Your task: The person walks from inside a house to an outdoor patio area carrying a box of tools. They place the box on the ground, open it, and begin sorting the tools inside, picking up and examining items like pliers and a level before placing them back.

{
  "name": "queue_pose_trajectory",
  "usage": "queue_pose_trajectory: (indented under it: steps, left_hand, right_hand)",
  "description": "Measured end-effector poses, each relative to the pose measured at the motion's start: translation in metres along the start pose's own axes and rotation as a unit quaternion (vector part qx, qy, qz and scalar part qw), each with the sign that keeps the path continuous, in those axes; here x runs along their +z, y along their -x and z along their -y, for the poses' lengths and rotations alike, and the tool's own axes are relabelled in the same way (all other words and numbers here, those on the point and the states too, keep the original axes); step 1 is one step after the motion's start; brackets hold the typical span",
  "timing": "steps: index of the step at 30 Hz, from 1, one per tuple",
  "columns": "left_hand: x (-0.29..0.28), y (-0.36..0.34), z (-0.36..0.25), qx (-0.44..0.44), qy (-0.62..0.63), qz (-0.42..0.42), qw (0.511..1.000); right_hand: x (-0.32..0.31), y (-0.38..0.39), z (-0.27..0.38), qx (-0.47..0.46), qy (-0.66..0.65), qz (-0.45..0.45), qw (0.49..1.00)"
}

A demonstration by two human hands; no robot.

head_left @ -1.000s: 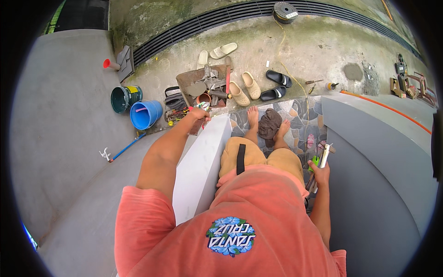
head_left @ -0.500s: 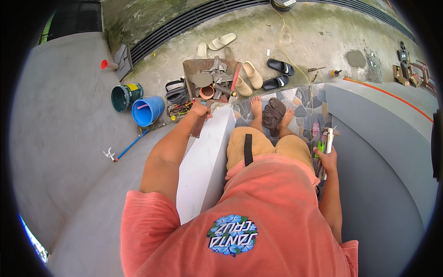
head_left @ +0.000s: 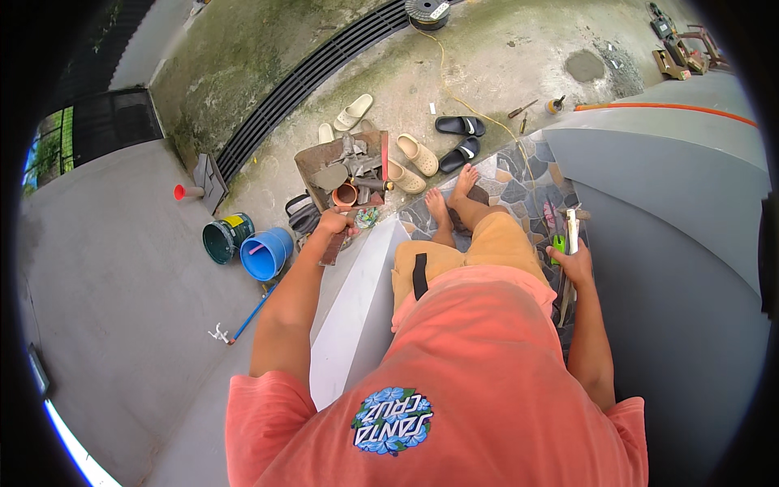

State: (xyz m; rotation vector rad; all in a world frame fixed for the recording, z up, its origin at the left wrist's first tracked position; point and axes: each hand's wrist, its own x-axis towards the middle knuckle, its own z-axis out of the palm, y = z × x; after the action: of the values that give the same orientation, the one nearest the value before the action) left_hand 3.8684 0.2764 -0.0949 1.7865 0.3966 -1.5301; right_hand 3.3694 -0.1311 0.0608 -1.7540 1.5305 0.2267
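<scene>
My left hand [head_left: 334,221] is closed around a flat brown piece [head_left: 331,252], held over the white ledge [head_left: 357,316] beside me; its exact kind I cannot make out. Just beyond those fingers lies a small crumpled, multicoloured packet [head_left: 367,217]. On the other side, my right hand [head_left: 577,265] grips a bundle with a long white strip [head_left: 573,230] and a bright green part [head_left: 558,243] sticking up from it. Thin lengths hang below that fist, partly hidden by my shirt. A brown cloth [head_left: 477,195] lies on the stone-patterned floor behind my feet.
A box of rubble [head_left: 304,162] stands ahead, next to beige clogs [head_left: 418,154] and black slides [head_left: 460,126]. Blue [head_left: 266,253] and dark green [head_left: 227,238] buckets are at left. A grey wall [head_left: 657,219] rises at right; a yellow cord [head_left: 479,114] crosses the ground.
My view has turned, and my feet have stepped closer together, partly covering the brown cloth. Both hands keep their holds; the left one now sits beside the rubble box's near corner.
</scene>
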Motion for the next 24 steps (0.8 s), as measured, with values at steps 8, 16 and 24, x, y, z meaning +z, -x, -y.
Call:
queue_pose_trajectory:
  steps: [8, 16, 24]
  left_hand:
    - [0.078, 0.064, -0.116, 0.012, -0.024, 0.0, 1.0]
    - [0.152, 0.086, -0.245, 0.055, -0.111, -0.013, 0.992]
    - [0.226, 0.025, -0.358, 0.045, -0.184, 0.034, 0.981]
  right_hand:
    - [-0.02, -0.039, -0.081, 0.07, -0.068, -0.017, 0.995]
    - [-0.033, -0.064, -0.114, 0.122, -0.125, -0.065, 0.983]
    - [-0.01, -0.066, -0.104, 0.177, -0.173, -0.194, 0.949]
